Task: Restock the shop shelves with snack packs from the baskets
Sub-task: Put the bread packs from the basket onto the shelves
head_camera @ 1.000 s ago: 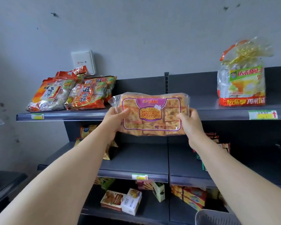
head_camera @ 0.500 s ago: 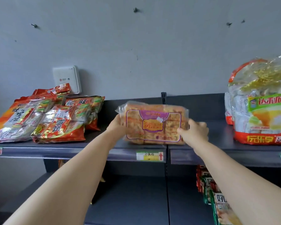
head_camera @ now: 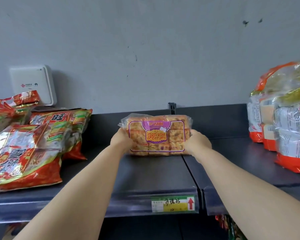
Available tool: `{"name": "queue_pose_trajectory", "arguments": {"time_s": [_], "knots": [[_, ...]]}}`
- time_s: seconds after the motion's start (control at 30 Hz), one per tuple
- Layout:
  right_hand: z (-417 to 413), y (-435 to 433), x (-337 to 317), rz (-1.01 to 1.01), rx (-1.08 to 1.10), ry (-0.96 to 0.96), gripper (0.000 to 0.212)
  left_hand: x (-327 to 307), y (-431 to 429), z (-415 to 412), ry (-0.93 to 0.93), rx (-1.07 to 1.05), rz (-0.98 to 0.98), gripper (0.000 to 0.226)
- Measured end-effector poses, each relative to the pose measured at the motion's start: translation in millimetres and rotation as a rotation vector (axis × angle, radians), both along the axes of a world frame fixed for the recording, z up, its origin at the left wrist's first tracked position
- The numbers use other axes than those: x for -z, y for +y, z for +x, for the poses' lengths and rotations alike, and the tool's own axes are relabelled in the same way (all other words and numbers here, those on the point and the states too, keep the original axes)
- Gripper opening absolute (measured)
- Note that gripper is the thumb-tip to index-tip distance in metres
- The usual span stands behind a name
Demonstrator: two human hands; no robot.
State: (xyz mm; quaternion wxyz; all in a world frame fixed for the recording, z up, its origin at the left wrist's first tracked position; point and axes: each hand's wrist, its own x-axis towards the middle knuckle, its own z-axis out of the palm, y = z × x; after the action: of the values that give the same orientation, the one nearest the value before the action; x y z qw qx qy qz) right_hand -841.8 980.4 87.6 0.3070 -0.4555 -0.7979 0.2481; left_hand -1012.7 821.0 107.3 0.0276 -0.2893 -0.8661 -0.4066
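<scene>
Gripping clear purple-labelled snack pack (head_camera: 157,135), golden squares inside, both hands

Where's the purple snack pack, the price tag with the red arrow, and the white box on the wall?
Snack pack (head_camera: 156,135): head view, on its front label.
Price tag (head_camera: 173,204): head view, on its middle.
White box (head_camera: 32,84): head view, on its front face.

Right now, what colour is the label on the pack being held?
Purple, with an orange-yellow centre panel, on the snack pack; seen in the head view.
</scene>
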Motion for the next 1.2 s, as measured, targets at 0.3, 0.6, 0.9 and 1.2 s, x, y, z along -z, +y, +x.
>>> {"name": "queue_pose_trajectory", "arguments": {"time_s": [0.3, 0.6, 0.9, 1.2], "knots": [[-23.5, -8.0, 9.4, -0.138, -0.214, -0.105, 0.075, 11.6, 38.3, -17.7, -0.121, -0.074, -0.043, 0.068], [15.2, -30.0, -7.0, 0.076, -0.214, -0.25, 0.048, -6.9, 18.7, 26.2, -0.053, -0.158, -0.097, 0.096], [87.7, -80.3, -4.1, 0.341, -0.288, -0.413, 0.049, -9.7, -39.1, 113.0, 0.134, -0.037, -0.207, 0.046], [158.2, -125.2, 17.7, 0.411, -0.337, -0.335, 0.044, 12.2, -79.3, 205.4, 0.116, 0.019, -0.001, 0.043]]}}
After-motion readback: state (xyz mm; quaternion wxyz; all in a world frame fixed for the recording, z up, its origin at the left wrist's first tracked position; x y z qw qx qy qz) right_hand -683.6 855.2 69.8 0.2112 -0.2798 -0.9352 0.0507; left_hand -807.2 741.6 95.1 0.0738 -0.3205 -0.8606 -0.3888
